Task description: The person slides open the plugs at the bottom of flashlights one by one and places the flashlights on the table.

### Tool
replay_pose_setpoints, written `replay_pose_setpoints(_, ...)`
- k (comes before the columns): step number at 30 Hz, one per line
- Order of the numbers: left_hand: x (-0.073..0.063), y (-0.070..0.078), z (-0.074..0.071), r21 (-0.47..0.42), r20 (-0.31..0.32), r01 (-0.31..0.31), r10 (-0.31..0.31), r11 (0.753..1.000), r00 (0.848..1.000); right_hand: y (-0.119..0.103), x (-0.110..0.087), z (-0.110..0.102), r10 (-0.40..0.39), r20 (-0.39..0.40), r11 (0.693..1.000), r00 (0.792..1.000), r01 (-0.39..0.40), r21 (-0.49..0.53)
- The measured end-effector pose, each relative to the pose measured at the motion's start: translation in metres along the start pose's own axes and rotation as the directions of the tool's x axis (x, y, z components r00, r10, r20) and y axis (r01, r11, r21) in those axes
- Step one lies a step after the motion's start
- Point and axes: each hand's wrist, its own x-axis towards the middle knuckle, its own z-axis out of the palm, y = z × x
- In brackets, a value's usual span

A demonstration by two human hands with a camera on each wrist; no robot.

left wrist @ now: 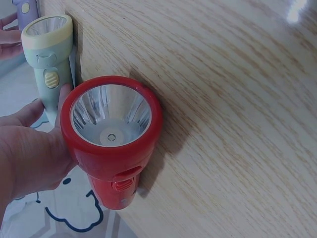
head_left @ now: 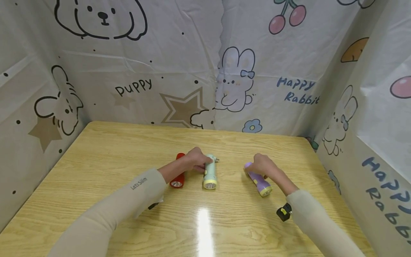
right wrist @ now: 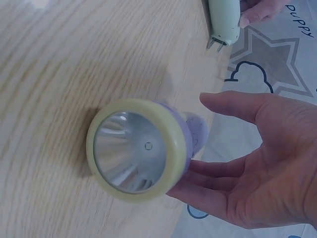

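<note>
My left hand (head_left: 196,159) pinches the mint-green flashlight (head_left: 210,173) near its tail, thumb and fingers on either side of the body, as the left wrist view shows. Metal prongs (right wrist: 215,44) stick out at its tail end. Close to that hand's other side lies a red flashlight (left wrist: 113,163), its lens facing my side of the table. My right hand (right wrist: 267,158) is around the tail end of a purple flashlight (head_left: 258,180) with a pale yellow rim (right wrist: 173,148). Its fingers are beside the flashlight, while the thumb stands apart from it.
All three flashlights lie on a wooden table (head_left: 128,228). Cartoon-printed sheeting (head_left: 179,57) covers the back and both sides. A black device (head_left: 284,212) is at the right wrist. A bright reflection crosses the front of the tabletop.
</note>
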Motion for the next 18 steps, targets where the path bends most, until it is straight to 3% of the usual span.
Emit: replay_pose_setpoints(18,0.0001,-0.0002,-0.0004,0.003,0.001,0.002,-0.002,1.0,1.0,0.0043,-0.0052,0.005,0.016,0.023,0.999,1.0,-0.015,-0.045)
